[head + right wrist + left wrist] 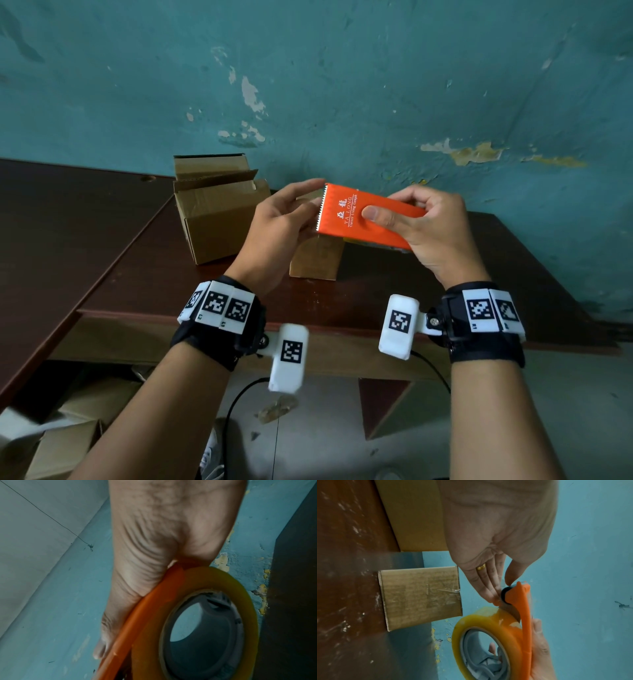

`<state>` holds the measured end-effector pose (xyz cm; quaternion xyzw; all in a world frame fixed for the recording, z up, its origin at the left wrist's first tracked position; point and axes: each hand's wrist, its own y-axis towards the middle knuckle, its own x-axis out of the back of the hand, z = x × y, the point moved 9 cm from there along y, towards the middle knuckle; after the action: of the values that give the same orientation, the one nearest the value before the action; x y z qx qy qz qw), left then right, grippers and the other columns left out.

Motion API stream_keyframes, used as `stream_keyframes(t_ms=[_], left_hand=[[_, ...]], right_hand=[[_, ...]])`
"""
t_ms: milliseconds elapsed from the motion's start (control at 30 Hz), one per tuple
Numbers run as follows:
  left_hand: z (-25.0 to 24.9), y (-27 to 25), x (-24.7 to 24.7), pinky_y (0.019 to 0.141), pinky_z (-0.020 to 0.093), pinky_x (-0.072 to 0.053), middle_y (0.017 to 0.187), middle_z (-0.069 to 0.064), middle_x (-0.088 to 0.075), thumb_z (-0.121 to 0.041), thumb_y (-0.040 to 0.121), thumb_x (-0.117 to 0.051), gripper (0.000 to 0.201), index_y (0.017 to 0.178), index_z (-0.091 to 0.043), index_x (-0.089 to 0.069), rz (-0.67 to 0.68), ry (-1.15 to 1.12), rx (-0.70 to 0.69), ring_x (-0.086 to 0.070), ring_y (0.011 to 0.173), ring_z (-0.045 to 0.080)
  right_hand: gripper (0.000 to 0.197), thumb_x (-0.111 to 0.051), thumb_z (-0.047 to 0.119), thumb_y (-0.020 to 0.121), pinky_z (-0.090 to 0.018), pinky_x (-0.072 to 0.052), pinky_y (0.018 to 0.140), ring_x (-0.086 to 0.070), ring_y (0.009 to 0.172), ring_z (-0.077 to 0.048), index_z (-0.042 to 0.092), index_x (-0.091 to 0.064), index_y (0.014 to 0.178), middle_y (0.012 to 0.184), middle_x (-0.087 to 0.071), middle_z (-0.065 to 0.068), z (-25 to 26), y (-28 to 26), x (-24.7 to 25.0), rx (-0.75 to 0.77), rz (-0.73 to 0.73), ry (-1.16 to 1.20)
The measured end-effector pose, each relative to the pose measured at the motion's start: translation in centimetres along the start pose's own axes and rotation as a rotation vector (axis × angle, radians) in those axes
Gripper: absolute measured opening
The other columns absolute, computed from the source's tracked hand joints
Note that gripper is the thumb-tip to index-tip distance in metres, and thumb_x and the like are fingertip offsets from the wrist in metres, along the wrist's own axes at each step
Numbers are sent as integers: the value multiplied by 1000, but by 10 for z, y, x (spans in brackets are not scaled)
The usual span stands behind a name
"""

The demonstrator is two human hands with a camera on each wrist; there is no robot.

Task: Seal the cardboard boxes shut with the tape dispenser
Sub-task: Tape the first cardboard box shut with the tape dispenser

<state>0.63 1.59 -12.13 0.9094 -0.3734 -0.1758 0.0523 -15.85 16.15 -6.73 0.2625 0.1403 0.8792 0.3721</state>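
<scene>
Both hands hold an orange tape dispenser in the air above the dark wooden table. My right hand grips its body, thumb on top. My left hand pinches its serrated front end; in the left wrist view the left hand has thumb and fingers at the black roller. The yellow tape roll sits in the dispenser, and the right wrist view shows the tape roll too. A small closed cardboard box stands under the hands. A larger box with raised flaps stands behind it to the left.
A peeling teal wall rises right behind the table. More cardboard boxes lie on the floor at the lower left, under the table's edge. A black cable hangs below the wrists.
</scene>
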Motion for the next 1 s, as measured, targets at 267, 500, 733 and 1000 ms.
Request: stream_keyframes(t_ms=[267,500,733,1000], left_hand=[[-2,-2,5,85,33,-64,86,2,-79,-1,104,-61,32,135,-10,-64,-49,54,-45,-77,91,17],[-6,-4,4,79,27,-62,84,1,-80,-5,103,-65,32,135,-4,-63,-51,160,-92,-79,90,18],[-7,-4,9,80,32,-65,90,8,-80,-6,99,-70,38,135,-8,-58,-145,184,-99,-80,91,20],[-12,-2,13,86,42,-65,88,12,-79,-4,96,-74,46,136,-11,-53,-185,144,-117,-80,89,27]], right_hand=[[46,-91,61,64,-38,-63,72,-76,78,-13,23,-78,85,83,-78,6,0,-1,0,6,30,-58],[47,-91,63,63,-30,-60,71,-75,78,-10,23,-78,85,82,-78,7,-1,0,2,28,34,-81],[49,-92,62,63,-31,-57,68,-73,74,-13,21,-78,85,82,-77,4,-5,3,3,44,24,-106],[47,-91,61,65,-35,-60,64,-73,72,-11,21,-78,86,79,-76,6,-2,5,10,48,25,-118]])
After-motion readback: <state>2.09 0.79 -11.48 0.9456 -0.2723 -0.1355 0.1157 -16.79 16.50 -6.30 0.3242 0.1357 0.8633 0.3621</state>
